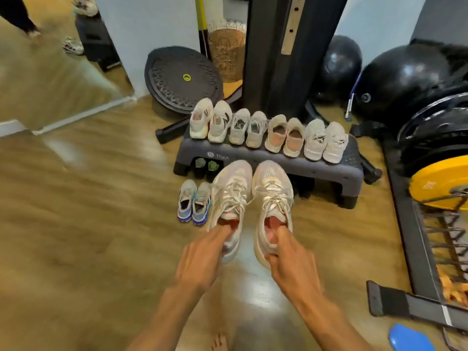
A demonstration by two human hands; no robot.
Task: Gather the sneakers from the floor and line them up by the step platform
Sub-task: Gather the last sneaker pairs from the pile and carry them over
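My left hand (200,262) grips the heel of a pale sneaker (231,193), fingers hooked inside its pink collar. My right hand (291,259) holds the matching sneaker (272,191) the same way. Both shoes hang side by side, toes pointing away, in front of the dark grey step platform (326,169). Several pale sneakers stand in a row on top of the platform (268,133). A small blue-soled pair (193,202) sits on the floor by the platform's left front. Two dark shoes (206,165) are tucked under its left end.
A black machine column (283,54) rises behind the platform. A balance disc (181,77) and a wicker basket (226,51) lean at the wall. Black exercise balls (402,74) and a yellow weight plate (438,181) crowd the right. A mirror (50,51) covers the left wall.
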